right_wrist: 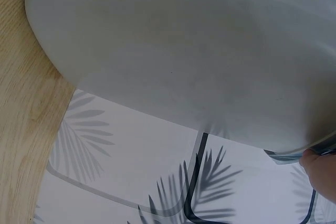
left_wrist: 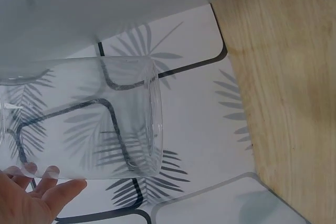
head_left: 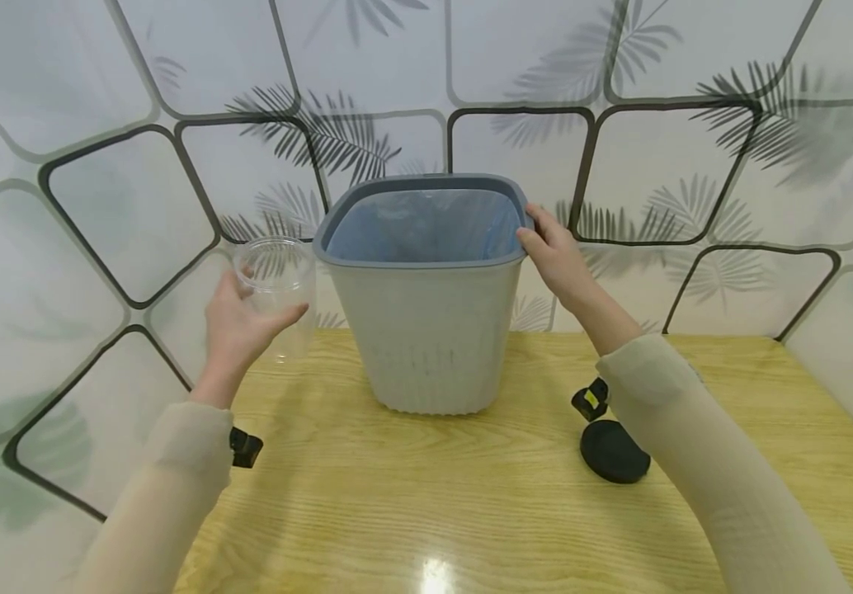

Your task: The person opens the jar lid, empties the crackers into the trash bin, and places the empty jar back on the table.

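Note:
A clear plastic jar (head_left: 278, 280) is held off the table in my left hand (head_left: 241, 326), just left of the bin. In the left wrist view the jar (left_wrist: 89, 119) lies sideways across the picture, see-through, with fingers at its lower side. A light grey trash bin (head_left: 430, 330) with a blue-grey rim stands upright, lined with a bluish translucent bag (head_left: 426, 223). My right hand (head_left: 556, 252) grips the rim at its right side. In the right wrist view the bin's wall (right_wrist: 168, 56) fills most of the frame, with the hand (right_wrist: 321, 174) at the right edge.
A round black lid-like disc (head_left: 615, 451) lies on the wooden table (head_left: 397, 495), partly behind the right sleeve. The patterned wall (head_left: 523, 173) rises close behind the bin. Small black cameras sit at both wrists.

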`<control>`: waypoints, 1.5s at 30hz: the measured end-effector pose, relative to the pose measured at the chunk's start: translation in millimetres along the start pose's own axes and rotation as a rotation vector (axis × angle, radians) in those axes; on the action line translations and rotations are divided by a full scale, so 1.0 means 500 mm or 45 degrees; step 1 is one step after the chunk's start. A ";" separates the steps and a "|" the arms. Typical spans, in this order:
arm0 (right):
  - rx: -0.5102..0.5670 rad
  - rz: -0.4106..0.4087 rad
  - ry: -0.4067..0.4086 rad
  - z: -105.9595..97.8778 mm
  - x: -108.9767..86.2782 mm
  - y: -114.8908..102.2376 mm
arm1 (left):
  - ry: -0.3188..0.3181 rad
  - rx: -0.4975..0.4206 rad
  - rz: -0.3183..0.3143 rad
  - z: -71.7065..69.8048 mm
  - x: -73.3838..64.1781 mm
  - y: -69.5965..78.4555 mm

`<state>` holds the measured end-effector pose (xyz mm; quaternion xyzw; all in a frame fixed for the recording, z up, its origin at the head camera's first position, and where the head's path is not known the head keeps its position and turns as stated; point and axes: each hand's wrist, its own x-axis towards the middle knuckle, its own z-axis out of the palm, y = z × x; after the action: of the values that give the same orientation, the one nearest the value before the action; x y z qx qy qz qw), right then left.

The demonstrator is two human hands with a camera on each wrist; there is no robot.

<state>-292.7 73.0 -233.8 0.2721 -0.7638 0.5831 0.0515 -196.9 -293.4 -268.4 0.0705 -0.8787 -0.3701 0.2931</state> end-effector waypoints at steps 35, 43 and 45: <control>-0.028 0.007 0.007 0.001 -0.001 0.000 | -0.092 -0.072 -0.081 0.041 -0.069 -0.106; -0.024 0.006 -0.003 0.000 -0.003 -0.004 | -0.086 -0.088 -0.088 0.045 -0.076 -0.120; -0.024 0.003 -0.005 0.000 -0.003 -0.004 | -0.099 -0.084 -0.092 0.045 -0.080 -0.122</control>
<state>-290.3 73.4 -232.7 0.2719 -0.7697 0.5753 0.0518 -182.8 -309.7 -341.7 0.0780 -0.8736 -0.4117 0.2475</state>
